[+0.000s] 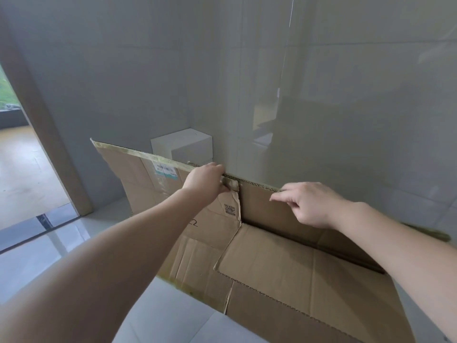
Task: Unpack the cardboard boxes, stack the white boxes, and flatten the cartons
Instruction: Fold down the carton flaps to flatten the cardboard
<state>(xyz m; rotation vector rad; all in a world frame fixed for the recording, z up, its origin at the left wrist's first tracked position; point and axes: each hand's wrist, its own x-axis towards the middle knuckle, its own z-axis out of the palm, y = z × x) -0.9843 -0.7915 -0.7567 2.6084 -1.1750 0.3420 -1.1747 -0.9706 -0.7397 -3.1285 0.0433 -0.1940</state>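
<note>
A large brown cardboard carton [284, 268], opened out, stands against the glossy grey wall with its flaps spread over the floor. My left hand [206, 180] grips the carton's top edge near a torn, taped corner. My right hand [306, 204] holds the same top edge further right, fingers curled over the rim. Behind the carton, in the corner, stand stacked white boxes [183, 147], their lower part hidden by the cardboard.
A glossy grey tiled wall [321, 95] rises directly behind the carton. A doorway with a brown frame [44, 144] opens at the left onto a tan floor. Pale tiles [74, 243] cover the floor in front of the carton.
</note>
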